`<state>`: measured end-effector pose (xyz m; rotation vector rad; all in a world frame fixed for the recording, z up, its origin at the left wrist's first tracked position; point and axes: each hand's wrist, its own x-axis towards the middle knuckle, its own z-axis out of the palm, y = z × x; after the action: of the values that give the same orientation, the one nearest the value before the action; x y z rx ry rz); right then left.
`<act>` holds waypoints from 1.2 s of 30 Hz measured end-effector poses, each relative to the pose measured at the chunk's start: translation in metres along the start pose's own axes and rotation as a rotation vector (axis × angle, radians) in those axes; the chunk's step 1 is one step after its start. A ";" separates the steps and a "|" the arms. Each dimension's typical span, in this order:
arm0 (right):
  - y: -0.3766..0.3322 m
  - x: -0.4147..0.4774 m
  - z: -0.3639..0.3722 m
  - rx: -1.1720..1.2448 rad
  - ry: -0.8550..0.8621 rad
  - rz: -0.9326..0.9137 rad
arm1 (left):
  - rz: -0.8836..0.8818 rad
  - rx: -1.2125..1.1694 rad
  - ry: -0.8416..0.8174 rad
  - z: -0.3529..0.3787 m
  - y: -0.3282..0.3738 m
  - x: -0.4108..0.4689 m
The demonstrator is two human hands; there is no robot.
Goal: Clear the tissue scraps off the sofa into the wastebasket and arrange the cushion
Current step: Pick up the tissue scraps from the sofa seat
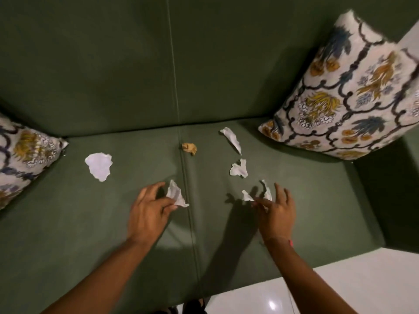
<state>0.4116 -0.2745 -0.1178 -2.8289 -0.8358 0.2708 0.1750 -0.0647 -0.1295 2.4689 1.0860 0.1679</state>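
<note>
Tissue scraps lie scattered on the green sofa seat (136, 223). My left hand (149, 211) pinches a white scrap (175, 196) near the seat's middle seam. My right hand (276, 214) touches two small white scraps (266, 192) with thumb and forefinger; whether it grips them is unclear. Farther back lie a flat white scrap (99, 166), a brown crumpled ball (189, 148), a long white scrap (232, 139) and a crumpled white scrap (239, 167). A floral cushion (344, 94) leans tilted in the right corner. The wastebasket is out of view.
A second floral cushion (20, 155) rests at the sofa's left end. The sofa's back (113, 64) rises behind the seat. White glossy floor (340, 286) shows at the lower right, beside the sofa's front edge.
</note>
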 end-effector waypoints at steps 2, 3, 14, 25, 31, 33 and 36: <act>0.012 0.018 0.005 -0.049 -0.145 0.072 | -0.040 0.032 -0.107 0.012 0.012 0.013; 0.016 0.022 0.011 -0.022 -0.203 0.090 | -0.060 0.050 -0.149 0.018 0.012 0.015; -0.006 0.019 0.019 0.547 -0.035 0.289 | -0.188 0.038 -0.169 0.033 -0.004 0.002; -0.059 0.111 0.038 0.554 -0.450 0.353 | -0.306 -0.045 -0.064 0.002 -0.007 0.009; -0.071 0.092 0.040 0.445 -0.252 0.433 | -0.383 -0.112 -0.021 -0.008 -0.027 -0.026; -0.091 0.070 0.036 0.536 -0.223 0.467 | -0.406 -0.143 0.005 -0.016 -0.040 -0.045; -0.138 0.011 0.030 0.740 -0.274 0.451 | -0.476 -0.206 0.028 -0.030 -0.067 -0.082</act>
<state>0.3422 -0.1505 -0.1175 -2.2433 -0.0636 0.8429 0.0651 -0.0739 -0.1262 1.9713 1.5465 0.1576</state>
